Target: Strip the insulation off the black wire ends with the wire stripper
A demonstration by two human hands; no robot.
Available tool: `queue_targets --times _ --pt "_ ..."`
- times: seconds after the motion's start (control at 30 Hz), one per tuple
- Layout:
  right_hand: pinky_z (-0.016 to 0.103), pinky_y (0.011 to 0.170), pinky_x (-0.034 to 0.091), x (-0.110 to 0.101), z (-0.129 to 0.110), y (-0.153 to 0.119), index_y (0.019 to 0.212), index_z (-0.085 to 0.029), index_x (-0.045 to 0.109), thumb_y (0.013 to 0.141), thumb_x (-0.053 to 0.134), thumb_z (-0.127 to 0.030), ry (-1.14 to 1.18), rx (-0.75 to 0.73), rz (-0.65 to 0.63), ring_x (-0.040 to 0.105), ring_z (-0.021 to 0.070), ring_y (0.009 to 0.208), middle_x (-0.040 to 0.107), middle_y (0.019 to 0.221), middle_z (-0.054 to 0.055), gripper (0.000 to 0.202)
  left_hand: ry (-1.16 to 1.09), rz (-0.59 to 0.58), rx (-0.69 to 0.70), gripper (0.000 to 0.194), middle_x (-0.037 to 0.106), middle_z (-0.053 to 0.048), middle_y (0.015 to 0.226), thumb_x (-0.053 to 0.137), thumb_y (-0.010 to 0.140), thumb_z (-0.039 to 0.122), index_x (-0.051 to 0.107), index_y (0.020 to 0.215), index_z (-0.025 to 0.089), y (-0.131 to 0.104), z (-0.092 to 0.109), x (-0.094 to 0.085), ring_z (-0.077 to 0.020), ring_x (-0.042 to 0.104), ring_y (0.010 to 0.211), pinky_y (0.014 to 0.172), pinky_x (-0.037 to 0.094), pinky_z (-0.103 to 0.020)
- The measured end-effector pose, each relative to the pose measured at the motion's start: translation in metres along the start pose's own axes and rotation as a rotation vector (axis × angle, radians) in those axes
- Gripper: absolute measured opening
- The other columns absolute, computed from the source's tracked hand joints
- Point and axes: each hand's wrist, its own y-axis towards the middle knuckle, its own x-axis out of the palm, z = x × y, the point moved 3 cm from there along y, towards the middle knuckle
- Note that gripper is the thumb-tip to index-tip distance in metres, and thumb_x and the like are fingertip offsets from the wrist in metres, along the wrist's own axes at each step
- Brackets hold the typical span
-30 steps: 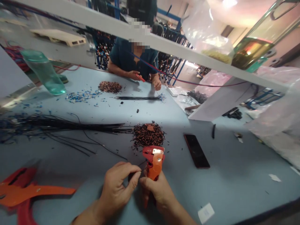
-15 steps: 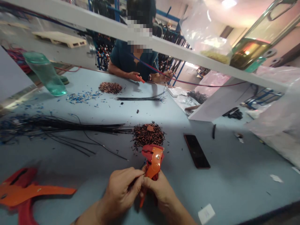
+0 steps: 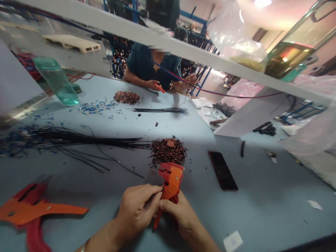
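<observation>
My right hand [image 3: 181,211] is wrapped round the handles of an orange and red wire stripper [image 3: 173,180], its head pointing away from me. Close against the tool's left side, my left hand [image 3: 140,206] is closed in a pinch on a thin dark wire, mostly hidden by the fingers. Just beyond the stripper's head lies a heap of short black and copper-coloured offcuts [image 3: 169,150]. A bundle of long black wires [image 3: 105,140] stretches left from the heap, with blue-tipped ends at the far left. A second wire stripper [image 3: 39,211] lies on the table at left.
A phone [image 3: 223,170] and a small white paper [image 3: 233,241] lie on the right. Across the table a person holds an orange tool [image 3: 159,88] near another offcut heap [image 3: 126,97]. A green bottle [image 3: 56,80] stands back left. A white shelf beam [image 3: 189,51] crosses overhead.
The view has shifted slightly, so the table things appear a little further right. My hands keep their grip; the left fingertips stay beside the stripper, and the blue tip seen there before no longer shows.
</observation>
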Motion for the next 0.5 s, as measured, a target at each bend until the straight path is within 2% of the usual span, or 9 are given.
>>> queue_targets --times 0.23,0.5 --pt "0.029 0.063 0.051 0.003 -0.004 -0.001 0.077 -0.016 0.069 0.065 0.081 -0.031 -0.027 -0.01 -0.032 0.061 0.0177 0.062 0.068 0.067 0.003 0.024 0.0 -0.026 -0.068 0.014 0.062 0.004 0.054 0.054 0.086 0.012 0.067 0.083 0.018 0.003 0.0 -0.003 -0.0091 0.054 0.045 0.048 0.038 -0.02" --pt "0.028 0.063 0.049 0.002 -0.011 -0.003 0.079 -0.012 0.068 0.071 0.076 -0.043 -0.173 -0.038 -0.144 0.061 0.017 0.063 0.066 0.068 0.005 0.033 -0.057 -0.055 -0.234 0.02 0.055 0.007 0.046 0.05 0.086 0.013 0.062 0.071 0.017 0.007 0.0 -0.009 -0.0068 0.046 0.038 0.043 0.036 -0.016"
